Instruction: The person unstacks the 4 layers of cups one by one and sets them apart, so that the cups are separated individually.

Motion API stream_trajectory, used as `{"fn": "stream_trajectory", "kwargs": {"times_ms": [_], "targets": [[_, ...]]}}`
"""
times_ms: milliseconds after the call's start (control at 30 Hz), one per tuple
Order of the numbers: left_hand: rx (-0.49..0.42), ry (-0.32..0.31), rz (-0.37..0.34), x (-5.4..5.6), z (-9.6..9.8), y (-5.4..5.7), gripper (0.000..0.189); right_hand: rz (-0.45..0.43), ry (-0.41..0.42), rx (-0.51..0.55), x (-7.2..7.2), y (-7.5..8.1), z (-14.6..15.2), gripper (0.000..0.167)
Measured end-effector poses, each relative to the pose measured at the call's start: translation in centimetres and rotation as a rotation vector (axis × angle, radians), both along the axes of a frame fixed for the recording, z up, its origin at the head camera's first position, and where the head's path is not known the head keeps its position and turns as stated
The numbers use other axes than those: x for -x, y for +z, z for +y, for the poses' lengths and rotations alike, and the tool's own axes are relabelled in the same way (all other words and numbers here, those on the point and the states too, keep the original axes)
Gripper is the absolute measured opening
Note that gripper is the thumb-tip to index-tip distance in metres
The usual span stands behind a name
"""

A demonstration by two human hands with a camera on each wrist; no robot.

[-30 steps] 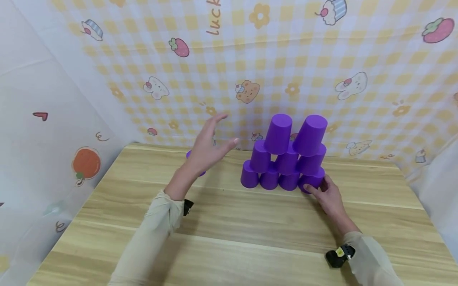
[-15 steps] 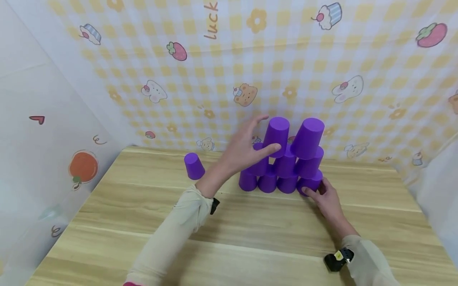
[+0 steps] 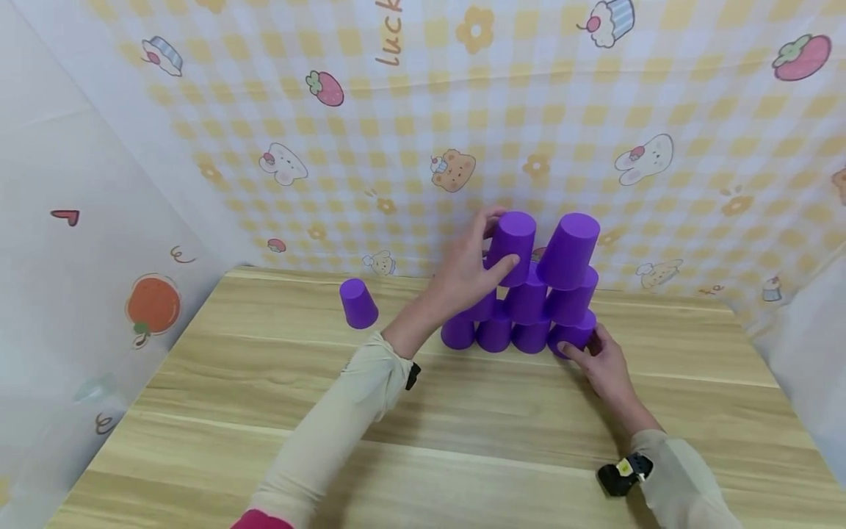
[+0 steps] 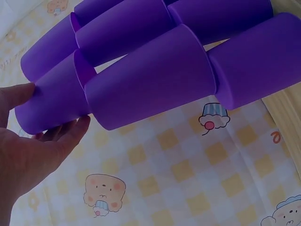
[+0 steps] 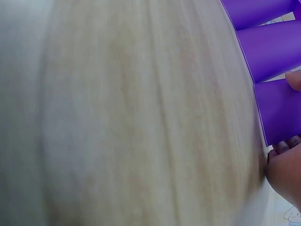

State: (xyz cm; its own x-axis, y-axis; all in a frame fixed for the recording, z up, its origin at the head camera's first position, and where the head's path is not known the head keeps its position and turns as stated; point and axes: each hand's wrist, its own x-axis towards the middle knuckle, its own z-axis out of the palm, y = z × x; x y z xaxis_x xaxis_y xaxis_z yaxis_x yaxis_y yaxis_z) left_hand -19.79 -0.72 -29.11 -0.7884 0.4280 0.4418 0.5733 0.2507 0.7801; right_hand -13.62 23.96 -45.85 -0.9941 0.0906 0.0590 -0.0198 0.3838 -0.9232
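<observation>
Gripped in curled left hand (image 3: pixel 465 268): top-row left purple tapered plastic-looking cup (image 3: pixel 517 239); in curled right hand (image 3: pixel 606 367): bottom-row right purple tapered cup (image 3: pixel 576 332) (could topple purple cup stack (image 3: pixel 526 303) if pulled sideways)

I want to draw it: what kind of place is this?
Probably an indoor play corner: a wood-look table, a checked cartoon backdrop behind it, and stacked purple cups.
</observation>
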Motion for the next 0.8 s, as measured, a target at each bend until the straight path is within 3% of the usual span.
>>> {"fn": "stream_trajectory", "kwargs": {"times_ms": [267, 400, 633, 800], "targets": [[-0.107, 0.033, 0.062, -0.4, -1.5, 1.5, 0.056, -0.002, -0.004, -0.009, -0.1, 0.2, -0.2, 0.06], [-0.108, 0.082, 0.092, -0.3, -3.0, 2.1, 0.056, -0.008, -0.008, -0.017, 0.0, 0.1, -0.2, 0.06], [-0.094, 0.17, 0.07, -0.1, -5.5, 2.8, 0.057, -0.014, 0.003, -0.006, 0.1, 0.0, -0.3, 0.062], [-0.091, 0.195, 0.073, 0.1, -6.5, 3.0, 0.056, -0.002, -0.005, -0.006, 0.0, 0.0, -0.3, 0.061]]}}
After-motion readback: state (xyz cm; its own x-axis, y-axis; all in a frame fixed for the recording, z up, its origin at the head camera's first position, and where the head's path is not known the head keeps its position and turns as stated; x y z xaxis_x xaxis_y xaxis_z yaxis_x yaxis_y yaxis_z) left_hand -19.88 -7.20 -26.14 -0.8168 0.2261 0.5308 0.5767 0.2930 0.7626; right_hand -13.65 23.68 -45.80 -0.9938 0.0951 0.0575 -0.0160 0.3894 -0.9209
